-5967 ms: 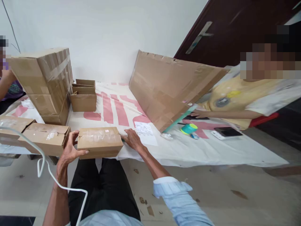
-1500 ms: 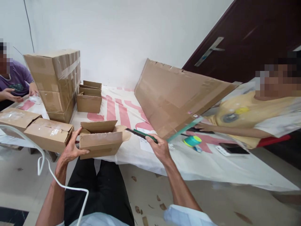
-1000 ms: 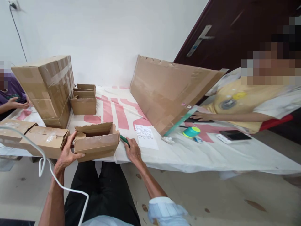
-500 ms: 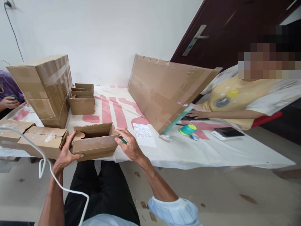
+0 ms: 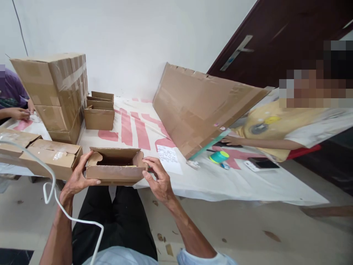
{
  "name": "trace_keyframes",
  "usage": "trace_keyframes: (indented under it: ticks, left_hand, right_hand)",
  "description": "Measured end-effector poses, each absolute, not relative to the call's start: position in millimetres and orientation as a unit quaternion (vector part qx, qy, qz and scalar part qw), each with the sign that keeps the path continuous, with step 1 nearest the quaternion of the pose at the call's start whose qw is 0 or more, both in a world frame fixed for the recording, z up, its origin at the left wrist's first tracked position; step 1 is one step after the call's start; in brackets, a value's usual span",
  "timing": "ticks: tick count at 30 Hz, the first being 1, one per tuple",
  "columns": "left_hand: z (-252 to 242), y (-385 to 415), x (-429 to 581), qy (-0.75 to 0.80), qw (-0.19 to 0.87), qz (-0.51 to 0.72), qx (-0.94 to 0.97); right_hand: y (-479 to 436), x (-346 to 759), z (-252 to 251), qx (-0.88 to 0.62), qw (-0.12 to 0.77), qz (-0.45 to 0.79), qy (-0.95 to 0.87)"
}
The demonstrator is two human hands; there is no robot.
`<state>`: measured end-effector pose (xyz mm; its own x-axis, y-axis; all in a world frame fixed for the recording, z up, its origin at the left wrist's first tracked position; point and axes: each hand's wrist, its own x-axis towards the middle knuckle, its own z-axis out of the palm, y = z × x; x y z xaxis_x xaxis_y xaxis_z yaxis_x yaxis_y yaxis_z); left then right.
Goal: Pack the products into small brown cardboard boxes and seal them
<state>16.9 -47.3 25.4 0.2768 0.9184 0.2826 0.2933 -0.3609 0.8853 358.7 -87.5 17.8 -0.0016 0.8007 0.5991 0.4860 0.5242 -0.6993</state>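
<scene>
Small cardboard box: it sits at the near edge of the table, directly in front of me. Its top is open and its interior is in shadow.

Status change: six seconds ago the small cardboard box was sealed with tape across its top. Its flaps now stand out at both ends. Half a second ago the right hand carried a green-handled tool, which I cannot confirm in the current view. I judge the opening stage complete, since both hands now steady the box rather than work its seal.

Left hand: it is half-closed around the left end, with the thumb along the front face and the fingers against the left flap.

Right hand: it is curled about the right end, with the fingertips on the right flap and the thumb at the lower corner. I cannot tell whether it holds anything besides the box.

Surroundings:
- Two closed taped boxes lie just left of the box.
- A taped carton stack stands behind them.
- A printed sheet lies near the right hand.
- A large cardboard panel leans beyond the sheet.
- A co-worker's hand rests by the panel's lower edge, well apart from mine.
</scene>
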Motion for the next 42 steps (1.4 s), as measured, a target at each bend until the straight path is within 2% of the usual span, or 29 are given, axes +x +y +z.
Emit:
trace_keyframes:
  ticks: [6,11,16,27,36,42]
  left_hand:
    - [29,-53,18,0.391,0.416,0.434,0.697]
    - [33,-57,22,0.405,0.410,0.457,0.677]
    - [34,-59,23,0.407,0.431,0.467,0.657]
    - [35,-61,21,0.379,0.406,0.472,0.684]
    - [43,-56,25,0.385,0.414,0.507,0.650]
    - [43,-44,19,0.435,0.368,0.407,0.714]
  right_hand:
    - [-83,357,18,-0.494,0.557,0.190,-0.640]
    - [-78,357,19,-0.499,0.568,0.210,-0.620]
    - [-78,358,22,-0.500,0.552,0.231,-0.626]
    - [-66,364,35,-0.495,0.489,0.237,-0.678]
    - [-67,363,38,-0.492,0.458,0.176,-0.719]
    - [-66,365,34,-0.480,0.437,0.108,-0.753]
